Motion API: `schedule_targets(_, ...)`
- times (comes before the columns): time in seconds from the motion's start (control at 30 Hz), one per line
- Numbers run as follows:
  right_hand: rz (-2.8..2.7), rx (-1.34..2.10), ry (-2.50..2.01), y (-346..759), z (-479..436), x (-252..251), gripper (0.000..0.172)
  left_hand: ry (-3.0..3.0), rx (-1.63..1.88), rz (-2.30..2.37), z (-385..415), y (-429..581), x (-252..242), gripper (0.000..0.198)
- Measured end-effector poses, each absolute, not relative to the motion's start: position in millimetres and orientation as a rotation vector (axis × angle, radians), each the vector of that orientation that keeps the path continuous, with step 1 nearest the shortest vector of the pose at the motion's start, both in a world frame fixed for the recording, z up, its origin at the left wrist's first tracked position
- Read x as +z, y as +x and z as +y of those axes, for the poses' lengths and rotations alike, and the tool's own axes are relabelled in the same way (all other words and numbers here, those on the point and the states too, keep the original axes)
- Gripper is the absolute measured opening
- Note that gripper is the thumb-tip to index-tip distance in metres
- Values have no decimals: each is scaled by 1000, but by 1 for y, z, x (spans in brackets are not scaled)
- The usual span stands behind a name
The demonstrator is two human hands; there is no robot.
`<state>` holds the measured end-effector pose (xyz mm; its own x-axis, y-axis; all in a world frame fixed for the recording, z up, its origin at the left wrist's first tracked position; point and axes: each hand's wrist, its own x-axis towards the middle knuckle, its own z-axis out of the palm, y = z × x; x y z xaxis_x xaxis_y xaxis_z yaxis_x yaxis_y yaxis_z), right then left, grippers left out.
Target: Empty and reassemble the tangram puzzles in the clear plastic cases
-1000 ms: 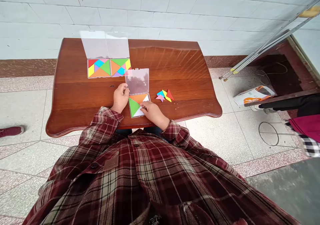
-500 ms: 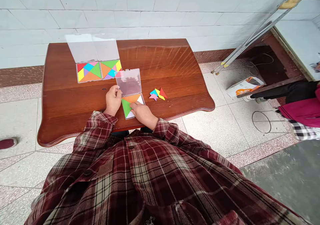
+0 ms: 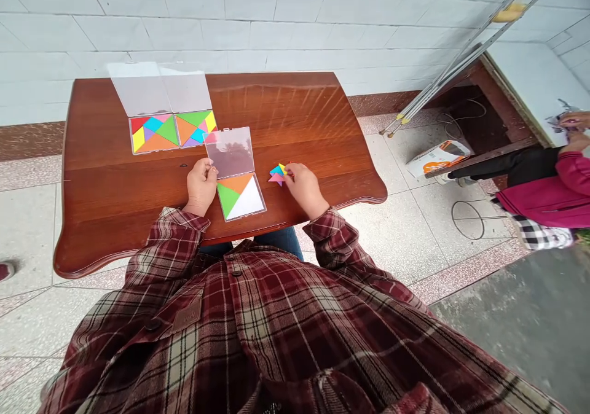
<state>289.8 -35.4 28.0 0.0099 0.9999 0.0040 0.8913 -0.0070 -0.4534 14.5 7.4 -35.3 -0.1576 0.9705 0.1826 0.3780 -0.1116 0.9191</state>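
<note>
Pinching the clear plastic lid with my left hand, I'm keeping that wrist low beside the open case. My right hand is angling inward, its fingertips closing narrowly on the small tangram pieces lying just beside the case on the wooden table.
</note>
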Motion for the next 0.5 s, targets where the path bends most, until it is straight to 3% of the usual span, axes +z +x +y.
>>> schedule_targets(0.1,-1889,453,-2115,314,-31,23,23,1501,1262,1564,7,14,-35,19)
schedule_targets(0.3,-1882,469,-2193,318,-20,21,47,1523,1256,1576,7,14,-34,19)
schedule_targets(0.5,-1943,407,-2249,314,-8,20,30,1491,1262,1574,7,16,-33,18)
